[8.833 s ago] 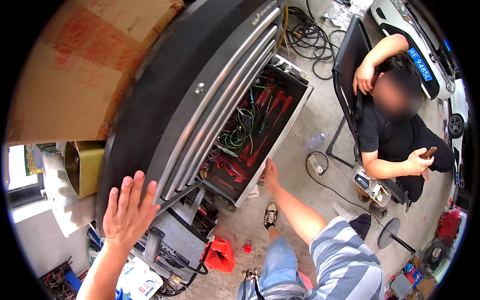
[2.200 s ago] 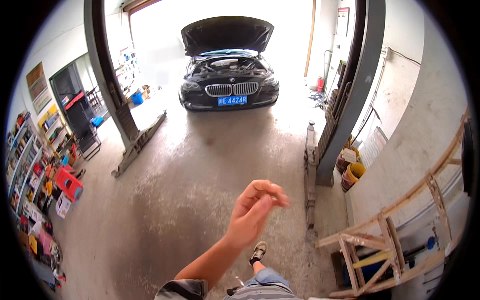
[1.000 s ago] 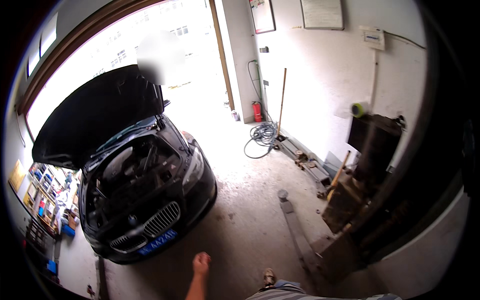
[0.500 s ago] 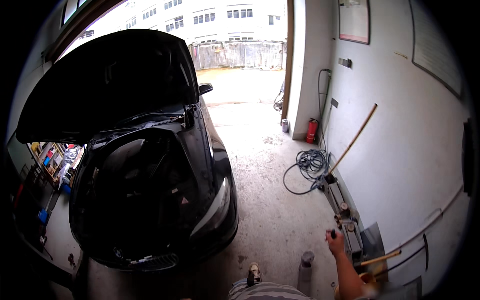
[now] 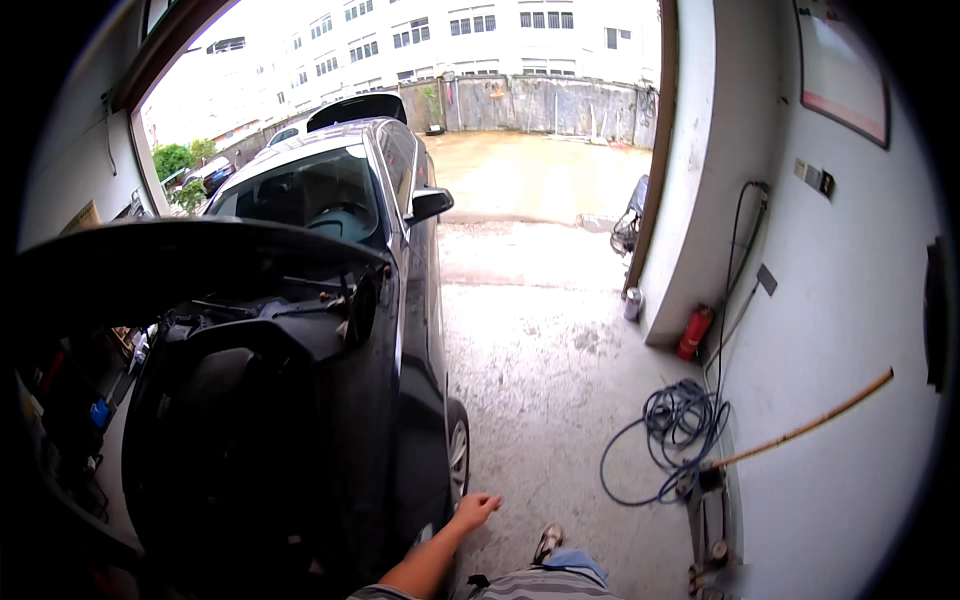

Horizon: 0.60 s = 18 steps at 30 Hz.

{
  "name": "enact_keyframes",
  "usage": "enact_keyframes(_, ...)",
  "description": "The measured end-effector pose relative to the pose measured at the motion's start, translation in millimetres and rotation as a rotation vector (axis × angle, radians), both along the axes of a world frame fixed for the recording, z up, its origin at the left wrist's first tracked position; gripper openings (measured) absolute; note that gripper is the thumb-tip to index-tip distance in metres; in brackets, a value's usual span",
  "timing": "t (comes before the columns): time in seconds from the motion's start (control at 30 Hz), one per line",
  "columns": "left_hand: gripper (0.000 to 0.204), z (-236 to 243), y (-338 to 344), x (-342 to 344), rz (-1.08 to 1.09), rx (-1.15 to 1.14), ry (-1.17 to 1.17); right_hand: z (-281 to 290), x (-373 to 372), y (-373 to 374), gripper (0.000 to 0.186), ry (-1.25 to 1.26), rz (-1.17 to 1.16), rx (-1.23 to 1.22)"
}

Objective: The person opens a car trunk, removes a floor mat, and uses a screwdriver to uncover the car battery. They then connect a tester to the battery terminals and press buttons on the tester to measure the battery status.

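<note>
hovering beside the black car: left hand, loosely half-curled, nothing visible in it.
car lies left, long axis running ahead.

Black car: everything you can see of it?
The black car stands in the garage doorway, nose inside. Its hood is raised over a dark engine bay, detail lost in shadow. Glossy body panels, glass windshield, side mirror out, spoked front wheel, seemingly a raised trunk lid behind. The left hand is near that wheel; contact unclear.
</note>
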<state>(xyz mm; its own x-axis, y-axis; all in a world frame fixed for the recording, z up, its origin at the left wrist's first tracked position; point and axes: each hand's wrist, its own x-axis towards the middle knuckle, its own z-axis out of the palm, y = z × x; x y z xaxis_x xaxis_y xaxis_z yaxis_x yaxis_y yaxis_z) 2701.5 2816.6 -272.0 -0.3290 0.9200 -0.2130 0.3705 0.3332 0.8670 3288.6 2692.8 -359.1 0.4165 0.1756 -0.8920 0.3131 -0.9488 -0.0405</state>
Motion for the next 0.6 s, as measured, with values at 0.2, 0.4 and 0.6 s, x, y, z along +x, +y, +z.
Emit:
enact_keyframes(0.2,0.040,-99.4,44.3,-61.3,0.405,-0.718,-0.084,39.8,-112.3,511.9,0.033,-0.148,0.347,0.736)
enact_keyframes(0.4,0.036,-121.0,131.2,-117.9,0.547,-1.035,-0.271,264.5,-343.2,913.2,0.039,-0.183,0.619,1.643)
enact_keyframes(0.6,0.033,-150.6,379.6,-216.9,0.515,-1.019,-0.351,143.1,-372.7,1003.6,0.026,-0.269,0.839,1.328)
